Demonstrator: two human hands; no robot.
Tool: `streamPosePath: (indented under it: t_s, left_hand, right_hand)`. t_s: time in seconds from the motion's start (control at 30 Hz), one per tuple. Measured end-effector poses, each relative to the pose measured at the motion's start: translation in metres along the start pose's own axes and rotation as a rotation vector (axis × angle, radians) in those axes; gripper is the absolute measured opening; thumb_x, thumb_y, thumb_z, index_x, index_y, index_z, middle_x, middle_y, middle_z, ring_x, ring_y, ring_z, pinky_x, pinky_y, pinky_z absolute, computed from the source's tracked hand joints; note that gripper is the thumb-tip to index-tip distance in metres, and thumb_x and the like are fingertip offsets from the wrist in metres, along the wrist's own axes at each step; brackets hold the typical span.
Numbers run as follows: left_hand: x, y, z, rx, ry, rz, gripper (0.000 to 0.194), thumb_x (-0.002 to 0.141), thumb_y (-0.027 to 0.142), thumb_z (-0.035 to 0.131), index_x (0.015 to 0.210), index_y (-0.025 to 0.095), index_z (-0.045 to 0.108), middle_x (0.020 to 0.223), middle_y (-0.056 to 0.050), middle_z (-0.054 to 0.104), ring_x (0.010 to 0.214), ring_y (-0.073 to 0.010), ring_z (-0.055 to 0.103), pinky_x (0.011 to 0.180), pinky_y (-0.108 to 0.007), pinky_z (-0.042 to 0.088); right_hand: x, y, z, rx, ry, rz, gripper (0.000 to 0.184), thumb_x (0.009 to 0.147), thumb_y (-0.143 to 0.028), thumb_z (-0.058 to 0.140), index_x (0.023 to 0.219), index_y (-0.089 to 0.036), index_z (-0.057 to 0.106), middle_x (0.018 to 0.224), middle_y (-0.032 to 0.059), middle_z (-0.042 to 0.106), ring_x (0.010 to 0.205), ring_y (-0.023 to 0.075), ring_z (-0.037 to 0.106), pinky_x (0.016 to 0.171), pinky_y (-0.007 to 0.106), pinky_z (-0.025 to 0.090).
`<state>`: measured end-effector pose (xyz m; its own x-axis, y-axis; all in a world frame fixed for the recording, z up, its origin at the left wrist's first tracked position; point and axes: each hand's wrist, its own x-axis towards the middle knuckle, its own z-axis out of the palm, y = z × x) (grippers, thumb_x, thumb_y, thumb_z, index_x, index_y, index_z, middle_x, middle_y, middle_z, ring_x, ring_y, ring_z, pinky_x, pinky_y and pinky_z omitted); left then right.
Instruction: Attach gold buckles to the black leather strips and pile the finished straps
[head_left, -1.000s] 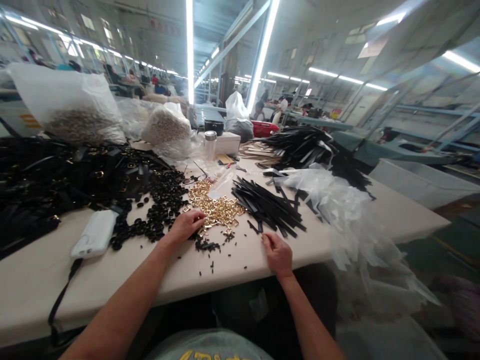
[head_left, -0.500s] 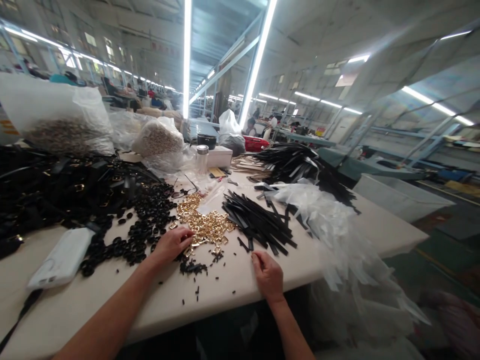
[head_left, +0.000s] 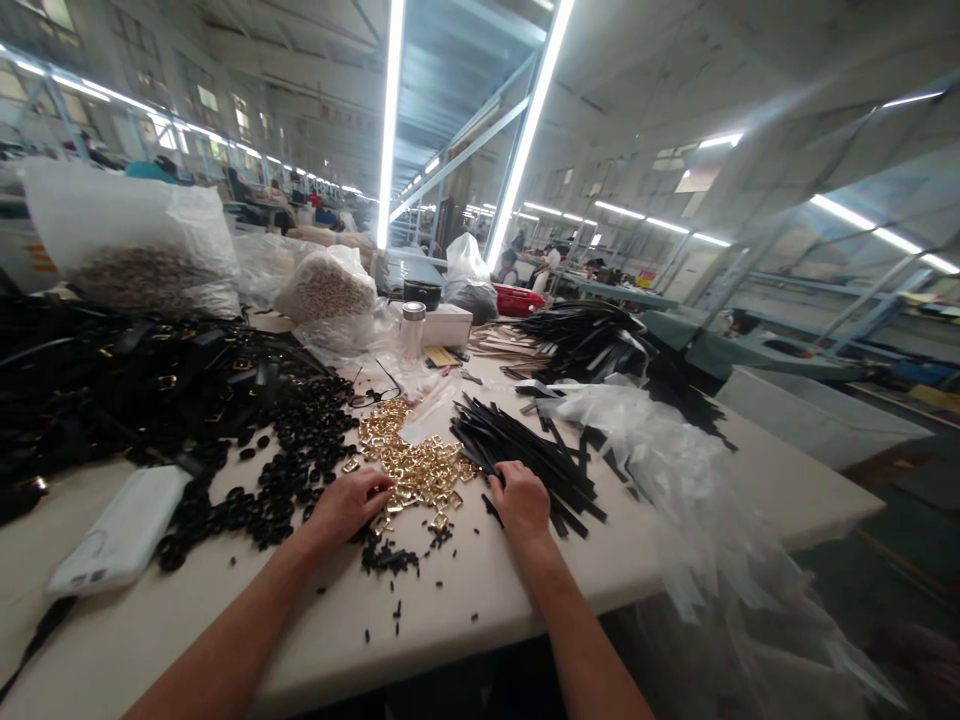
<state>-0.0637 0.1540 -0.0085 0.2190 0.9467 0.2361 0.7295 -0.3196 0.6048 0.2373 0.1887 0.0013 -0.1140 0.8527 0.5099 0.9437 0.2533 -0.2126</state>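
Gold buckles [head_left: 425, 468], black strips [head_left: 534, 454]
Left hand [head_left: 346, 508] beside buckles, right hand [head_left: 523, 500] at strips; fingers curled, any hold impossible to tell.

Two bare forearms [head_left: 225, 620], bare hands [head_left: 348, 507]

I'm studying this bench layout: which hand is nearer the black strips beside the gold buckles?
Right. The right hand is at the near-left side of the black strips; the left hand is farther off, at the left edge of the gold buckles.
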Motion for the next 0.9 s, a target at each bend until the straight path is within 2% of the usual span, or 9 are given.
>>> streamPosePath:
  t_s: [0.17,0.43,0.63,0.8,0.9]
  left_hand:
    - [0.0,0.004,-0.001,-0.004,0.008,0.036,0.019,0.087,0.031,0.054,0.09,0.023,0.071,0.092,-0.006,0.071,0.083,-0.0217,0.065,0.076,-0.029,0.046]
    - [-0.002,0.024,-0.005,-0.068,0.087,0.135,0.021,0.092,0.032,0.05,0.087,0.022,0.068,0.083,-0.005,0.067,0.074,-0.0175,0.061,0.069,-0.026,0.044]
    - [-0.003,0.029,-0.003,-0.092,0.102,0.163,0.02,0.092,0.032,0.051,0.088,0.023,0.068,0.082,-0.004,0.067,0.074,-0.0173,0.061,0.069,-0.026,0.044]
    - [-0.002,0.03,-0.001,-0.128,0.09,0.153,0.019,0.091,0.032,0.053,0.09,0.023,0.07,0.085,-0.005,0.07,0.077,-0.0186,0.063,0.07,-0.027,0.046]
    - [-0.001,0.032,0.0,-0.177,0.083,0.119,0.021,0.09,0.037,0.054,0.088,0.024,0.071,0.085,-0.006,0.071,0.079,-0.0202,0.064,0.072,-0.029,0.048]
  right_hand:
    - [-0.001,0.002,0.02,-0.008,0.01,0.019,0.012,0.083,-0.021,0.063,0.094,-0.021,0.067,0.093,0.0085,0.066,0.087,0.0246,0.057,0.077,0.034,0.041]
    - [-0.002,0.016,0.026,0.104,0.034,0.054,0.013,0.086,-0.029,0.06,0.093,-0.022,0.068,0.093,0.005,0.067,0.086,0.0233,0.058,0.078,0.034,0.042]
    - [-0.003,0.016,0.025,0.21,0.078,0.052,0.012,0.086,-0.028,0.058,0.087,-0.023,0.069,0.087,0.0034,0.069,0.084,0.0217,0.061,0.077,0.033,0.041]
    - [-0.003,0.022,0.017,0.32,0.239,0.127,0.027,0.094,-0.037,0.047,0.086,-0.019,0.066,0.085,0.0069,0.069,0.082,0.0221,0.063,0.078,0.035,0.045]
    - [-0.008,0.013,0.006,0.423,0.291,0.144,0.029,0.094,-0.041,0.047,0.086,-0.02,0.064,0.081,0.0056,0.067,0.075,0.0196,0.063,0.072,0.033,0.049]
